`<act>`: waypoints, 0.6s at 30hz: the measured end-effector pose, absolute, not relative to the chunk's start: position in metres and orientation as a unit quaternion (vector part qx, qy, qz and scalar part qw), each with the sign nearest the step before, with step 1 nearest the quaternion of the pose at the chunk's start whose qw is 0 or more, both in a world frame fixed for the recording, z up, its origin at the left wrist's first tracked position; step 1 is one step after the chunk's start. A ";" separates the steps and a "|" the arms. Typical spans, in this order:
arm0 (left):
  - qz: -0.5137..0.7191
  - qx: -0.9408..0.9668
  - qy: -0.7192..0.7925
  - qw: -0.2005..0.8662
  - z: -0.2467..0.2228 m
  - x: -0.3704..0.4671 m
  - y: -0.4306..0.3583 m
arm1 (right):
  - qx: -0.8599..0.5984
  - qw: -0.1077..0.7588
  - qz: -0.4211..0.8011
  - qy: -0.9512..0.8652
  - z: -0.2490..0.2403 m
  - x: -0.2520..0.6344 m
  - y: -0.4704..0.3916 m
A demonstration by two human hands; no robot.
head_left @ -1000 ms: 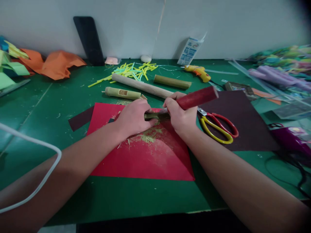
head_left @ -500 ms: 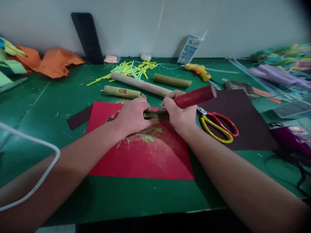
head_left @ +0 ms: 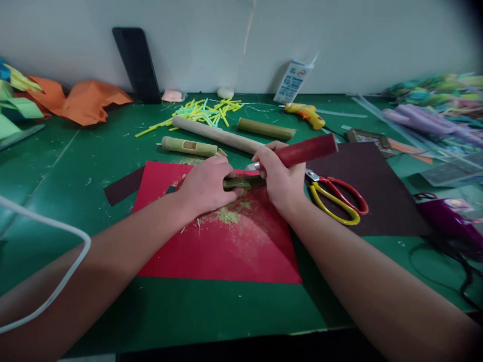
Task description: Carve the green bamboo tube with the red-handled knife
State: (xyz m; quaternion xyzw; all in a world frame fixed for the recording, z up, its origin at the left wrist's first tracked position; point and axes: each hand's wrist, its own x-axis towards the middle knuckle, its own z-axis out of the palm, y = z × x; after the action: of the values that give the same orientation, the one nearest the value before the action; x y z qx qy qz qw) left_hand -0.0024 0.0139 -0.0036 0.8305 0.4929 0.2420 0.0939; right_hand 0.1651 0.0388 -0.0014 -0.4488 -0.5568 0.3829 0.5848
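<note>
My left hand [head_left: 207, 186] is closed round one end of a dark green bamboo piece [head_left: 247, 183], pressed down on a red sheet [head_left: 234, 256]. In my right hand [head_left: 285, 181] is a carving tool [head_left: 309, 151] with a thick red handle, slanting up to the right. Its short metal tip points left, just above the bamboo; whether it touches I cannot tell. Pale shavings [head_left: 230, 216] lie scattered on the sheet below the bamboo. A lighter bamboo tube [head_left: 190, 146] with a rectangular opening cut in its side rests behind my left hand.
Scissors [head_left: 339, 201] with red and yellow handles lie on a dark sheet [head_left: 385, 186] at the right. Behind are a wooden rod [head_left: 219, 134], another bamboo length [head_left: 266, 128], yellow-green strips [head_left: 204, 113] and a yellow glue gun [head_left: 307, 115]. A white cable [head_left: 75, 231] crosses above my left forearm.
The carving tool has lifted slightly off to the upper side of the bamboo, and its metal tip now shows. My left hand keeps its hold. The whole view has shifted a little.
</note>
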 end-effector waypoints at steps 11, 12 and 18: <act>0.240 0.839 0.481 0.086 -0.005 -0.004 0.014 | -0.452 0.595 0.376 -0.548 0.001 0.172 0.042; 0.241 0.839 0.481 0.085 -0.005 -0.004 0.014 | -0.452 0.599 0.378 -0.542 0.002 0.172 0.042; 0.239 0.837 0.485 0.082 -0.005 -0.003 0.013 | -0.435 0.594 0.414 -0.535 0.004 0.174 0.041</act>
State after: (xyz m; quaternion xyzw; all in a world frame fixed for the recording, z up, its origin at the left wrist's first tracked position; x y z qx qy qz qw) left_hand -0.0034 0.0129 -0.0047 0.8373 0.4848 0.2390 0.0818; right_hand 0.1744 0.0406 0.0037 -0.4348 -0.5353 0.4140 0.5941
